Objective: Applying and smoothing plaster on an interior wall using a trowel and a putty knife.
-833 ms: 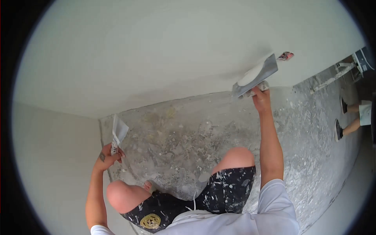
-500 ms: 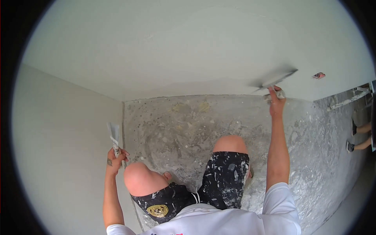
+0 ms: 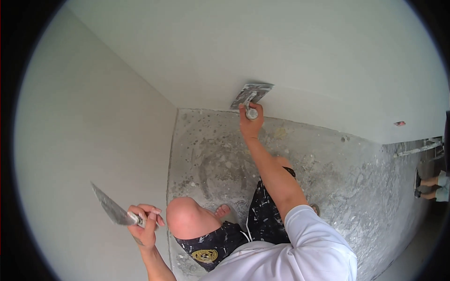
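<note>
My right hand is wrapped round the handle of a plastering trowel. The trowel's flat, plaster-smeared metal blade lies against the pale wall ahead, just above the floor line. At the lower left, my left hand grips a putty knife by its whitened handle. Its broad, grey-streaked blade points up and to the left, in front of the left-hand wall. Whether that blade touches the wall, I cannot tell.
The grey concrete floor is spotted with plaster. To the right, a small reddish hole shows in the wall. Another person's legs stand at the far right, near a whitish bar. The two walls meet in a corner at left.
My right hand has swept the trowel left along the wall toward the corner. My left hand has lowered, and the putty knife has tilted over to the left. The view has turned too.
</note>
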### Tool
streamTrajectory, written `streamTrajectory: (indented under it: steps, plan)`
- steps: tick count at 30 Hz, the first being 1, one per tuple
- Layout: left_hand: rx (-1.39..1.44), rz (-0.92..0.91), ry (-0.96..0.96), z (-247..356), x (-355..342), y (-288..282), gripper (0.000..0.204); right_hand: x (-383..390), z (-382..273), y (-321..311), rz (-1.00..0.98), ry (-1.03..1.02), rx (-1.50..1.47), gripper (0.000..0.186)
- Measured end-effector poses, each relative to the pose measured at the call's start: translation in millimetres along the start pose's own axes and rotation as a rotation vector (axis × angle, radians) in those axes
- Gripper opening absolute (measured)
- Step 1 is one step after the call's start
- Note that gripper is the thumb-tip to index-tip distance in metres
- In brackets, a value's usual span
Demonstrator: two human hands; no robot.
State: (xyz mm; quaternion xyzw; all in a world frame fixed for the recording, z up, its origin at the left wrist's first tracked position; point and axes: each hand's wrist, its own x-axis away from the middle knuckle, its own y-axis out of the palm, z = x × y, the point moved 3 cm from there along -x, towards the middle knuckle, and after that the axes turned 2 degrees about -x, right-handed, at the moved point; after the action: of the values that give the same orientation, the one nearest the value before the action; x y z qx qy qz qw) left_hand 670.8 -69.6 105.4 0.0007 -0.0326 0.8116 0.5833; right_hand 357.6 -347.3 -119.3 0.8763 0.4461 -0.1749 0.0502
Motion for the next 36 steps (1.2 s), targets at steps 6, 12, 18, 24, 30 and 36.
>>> streamTrajectory:
  steps: [6,12,18,24,30,36]
  plan:
    - [0.015,0.042,-0.015,25.6,75.5,-33.1,0.021,73.1,-25.3,156.6,-0.066,0.041,-0.079,0.034]
    - [0.033,0.248,0.036,26.8,93.1,-32.1,0.032,102.7,-76.5,186.6,-0.344,0.206,-0.060,0.027]
    - [0.236,-0.073,0.032,12.7,34.8,-15.9,0.031,28.7,-143.7,12.8,-0.681,0.153,-0.323,0.024]
    - [0.381,-0.747,-0.243,-4.4,-54.7,71.5,0.031,-51.7,-194.7,-163.0,-0.490,0.318,-0.902,0.050]
    - [0.117,-1.197,-0.373,12.0,-71.0,215.3,0.031,-84.0,-227.2,-245.9,-0.229,0.749,-1.223,0.049]
    - [0.141,-1.172,-0.133,64.5,-51.9,274.5,0.026,-79.7,-218.2,-275.6,-0.818,0.429,-0.568,0.020]
